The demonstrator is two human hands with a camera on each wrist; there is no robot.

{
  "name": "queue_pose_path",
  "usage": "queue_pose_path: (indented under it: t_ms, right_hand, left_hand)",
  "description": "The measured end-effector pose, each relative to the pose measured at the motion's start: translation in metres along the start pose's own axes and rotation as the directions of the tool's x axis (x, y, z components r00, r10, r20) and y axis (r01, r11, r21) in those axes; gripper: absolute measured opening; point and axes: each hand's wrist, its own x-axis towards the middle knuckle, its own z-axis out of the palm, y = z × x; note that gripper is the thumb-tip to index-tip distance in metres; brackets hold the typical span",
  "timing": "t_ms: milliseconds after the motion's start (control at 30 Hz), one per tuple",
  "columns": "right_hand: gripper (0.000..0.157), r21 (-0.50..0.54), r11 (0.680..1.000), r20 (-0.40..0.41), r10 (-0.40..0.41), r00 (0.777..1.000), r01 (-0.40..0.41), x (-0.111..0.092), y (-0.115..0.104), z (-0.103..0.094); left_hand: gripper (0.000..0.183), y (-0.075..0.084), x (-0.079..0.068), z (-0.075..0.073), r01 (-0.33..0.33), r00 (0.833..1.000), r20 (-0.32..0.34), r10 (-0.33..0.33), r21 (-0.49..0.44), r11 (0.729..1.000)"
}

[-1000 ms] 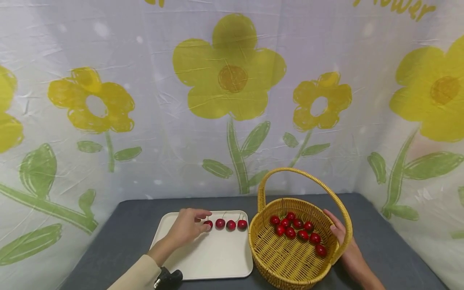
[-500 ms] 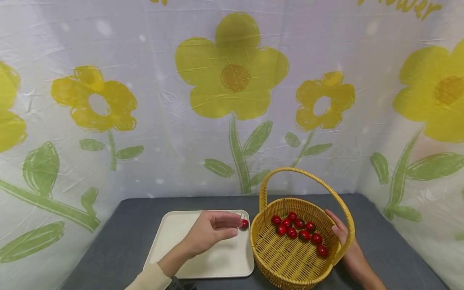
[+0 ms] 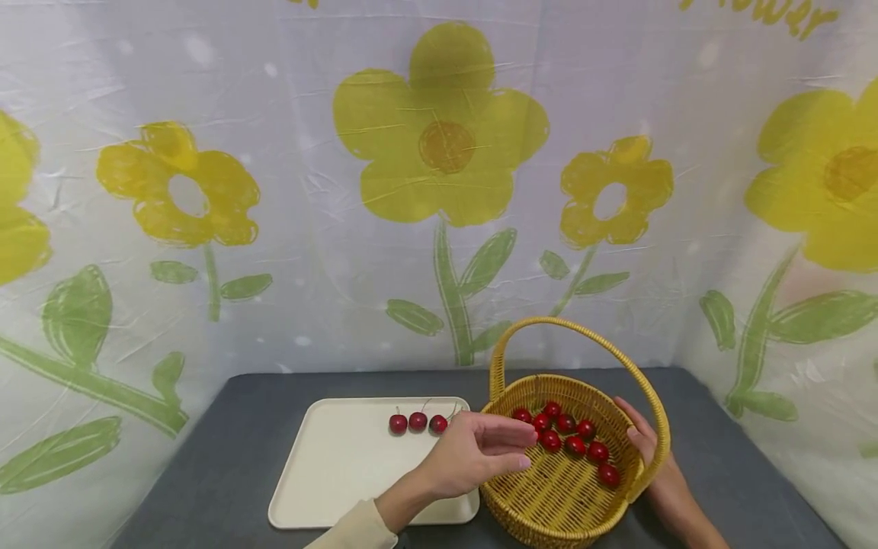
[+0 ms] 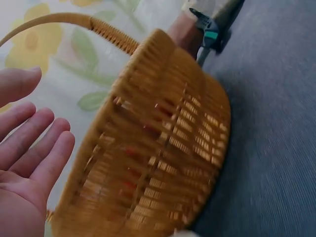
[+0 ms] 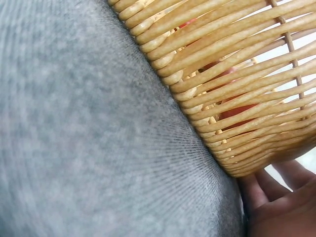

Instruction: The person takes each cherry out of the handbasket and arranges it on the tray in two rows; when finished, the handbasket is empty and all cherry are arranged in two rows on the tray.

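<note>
My left hand [image 3: 456, 461] hovers over the near left rim of a yellow wicker basket [image 3: 559, 503], fingers extended and thumb apart. Its palm is bare in the left wrist view, beside the basket wall [image 4: 163, 163]. Several red cherries [image 3: 575, 446] lie in the basket; my left fingers cover part of that group. With my right hand [image 3: 661, 480] I hold the basket's right side, thumb at the rim and other fingers against the outer wall. On a white tray [image 3: 336, 465], three cherries [image 3: 418, 422] show in a row; the hand blocks the row's right end.
A dark grey tabletop [image 3: 254, 427] bears the tray at left and the basket at right, side by side. The basket's tall arched handle [image 3: 583, 328] rises over it. A flower-printed cloth [image 3: 315, 305] hangs behind and at the sides.
My left hand has left the leftmost cherry on the tray and moved right, past the row, to the basket. That cherry remains on the tray. My right hand and the basket stay in place.
</note>
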Motion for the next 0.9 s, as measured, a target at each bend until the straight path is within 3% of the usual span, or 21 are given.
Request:
queue_pose_path:
  t_ms: [200,367,467,567,733,900]
  right_hand:
    - [0.061,-0.008,1.0,-0.005,0.008,1.0,-0.008,-0.001,0.001,0.002]
    - [0.06,-0.019,1.0,-0.015,-0.009,1.0,0.009,-0.002,0.001,0.001]
    - [0.058,-0.023,1.0,-0.007,-0.007,1.0,0.007,-0.003,0.0,0.001]
    - [0.058,-0.04,0.999,-0.013,0.004,1.0,-0.004,-0.002,-0.002,0.001]
    - [0.058,-0.055,0.998,-0.023,0.019,1.0,-0.021,-0.001,-0.005,0.002]
    - [0.058,-0.053,0.998,-0.012,0.018,1.0,-0.019,-0.002,-0.004,0.001]
  left_hand:
    - [0.036,0.002,0.019,0.017,0.017,0.998,0.061,-0.019,0.043,0.999]
    - [0.036,0.016,0.04,0.03,0.029,0.99,0.128,-0.054,0.187,0.982]
    - [0.036,0.026,0.054,0.036,0.037,0.979,0.177,-0.097,0.318,0.947]
    - [0.034,0.035,0.068,0.041,0.016,0.966,0.219,-0.134,0.472,0.882]
    - [0.032,0.047,0.094,0.05,-0.087,0.95,0.273,-0.15,0.697,0.712]
    - [0.032,0.049,0.117,0.059,-0.192,0.926,0.337,-0.171,0.809,0.556]
